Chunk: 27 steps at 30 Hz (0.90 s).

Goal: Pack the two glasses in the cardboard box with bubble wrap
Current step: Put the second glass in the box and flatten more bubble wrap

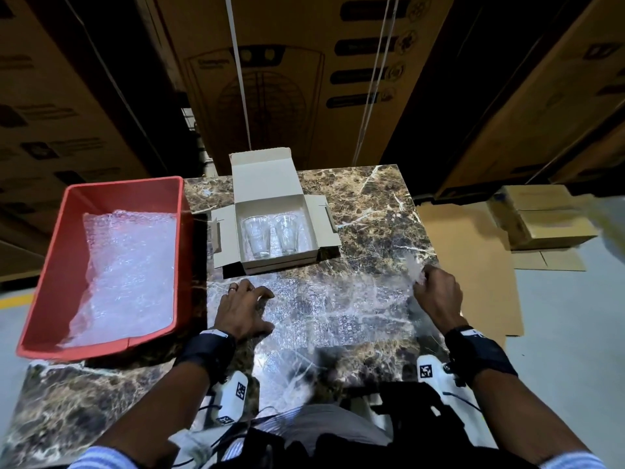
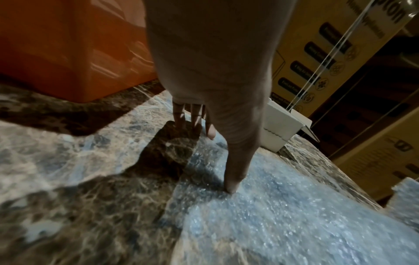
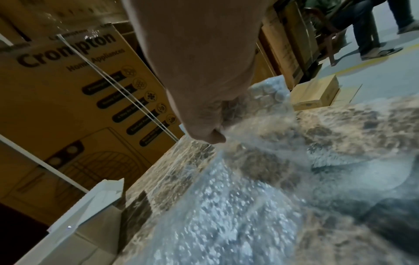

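Observation:
An open cardboard box (image 1: 306, 206) stands mid-table with two clear glasses (image 1: 257, 236) (image 1: 286, 233) lying side by side inside. A sheet of bubble wrap (image 1: 338, 309) lies flat on the marble table in front of the box. My left hand (image 1: 250, 308) rests on the sheet's left edge with fingers spread, and the thumb tip (image 2: 231, 188) presses the bubble wrap (image 2: 283, 215). My right hand (image 1: 427, 286) pinches the sheet's far right corner and lifts it slightly. In the right wrist view the right hand (image 3: 215, 137) grips the raised bubble wrap (image 3: 226, 206).
A red plastic bin (image 1: 61, 252) with more bubble wrap (image 1: 128, 275) stands at the table's left, seen close as the red bin (image 2: 68, 53). Tall cartons (image 1: 287, 79) stand behind the table. Flat cardboard and small cartons (image 1: 541, 221) lie on the floor to the right.

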Each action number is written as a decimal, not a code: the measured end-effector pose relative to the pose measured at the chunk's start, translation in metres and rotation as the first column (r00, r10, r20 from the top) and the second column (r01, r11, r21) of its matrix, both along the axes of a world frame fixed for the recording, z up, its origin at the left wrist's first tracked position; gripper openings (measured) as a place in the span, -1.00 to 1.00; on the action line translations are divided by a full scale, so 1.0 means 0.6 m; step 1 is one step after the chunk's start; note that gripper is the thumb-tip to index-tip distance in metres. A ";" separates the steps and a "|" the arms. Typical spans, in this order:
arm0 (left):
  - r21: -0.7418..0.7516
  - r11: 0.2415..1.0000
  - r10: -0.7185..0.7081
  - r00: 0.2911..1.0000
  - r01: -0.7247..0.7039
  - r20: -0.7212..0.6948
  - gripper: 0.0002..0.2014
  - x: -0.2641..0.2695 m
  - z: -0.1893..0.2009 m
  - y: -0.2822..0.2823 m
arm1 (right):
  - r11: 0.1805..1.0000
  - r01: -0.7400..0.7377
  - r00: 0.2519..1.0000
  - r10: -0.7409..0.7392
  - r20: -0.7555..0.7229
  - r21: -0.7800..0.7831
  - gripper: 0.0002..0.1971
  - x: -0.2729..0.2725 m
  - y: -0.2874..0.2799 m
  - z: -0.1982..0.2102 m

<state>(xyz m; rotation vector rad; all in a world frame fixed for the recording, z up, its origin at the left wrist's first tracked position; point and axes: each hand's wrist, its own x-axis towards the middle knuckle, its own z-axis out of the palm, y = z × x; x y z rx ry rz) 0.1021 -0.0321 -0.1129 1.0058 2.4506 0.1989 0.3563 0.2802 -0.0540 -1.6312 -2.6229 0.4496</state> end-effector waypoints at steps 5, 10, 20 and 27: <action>0.067 0.998 0.008 1.000 -0.009 0.020 -0.20 0.003 0.000 -0.007 | 0.992 -0.037 0.997 0.028 -0.077 -0.117 -0.82 -0.016 -0.014 0.005; 0.212 0.977 0.001 0.998 -0.013 0.057 -0.21 0.005 0.002 -0.022 | 0.991 -0.098 0.972 0.076 -0.223 -0.089 -0.79 -0.038 -0.049 0.028; 0.209 0.978 -0.021 0.997 0.005 0.076 -0.30 0.007 0.006 -0.051 | 0.892 -0.368 0.875 0.236 -0.423 -0.263 -0.77 -0.112 -0.188 0.047; 0.158 0.983 0.083 0.994 -0.094 0.070 -0.36 0.006 -0.003 -0.099 | 0.813 -0.477 0.847 0.324 -0.423 -0.333 -0.79 -0.174 -0.258 0.019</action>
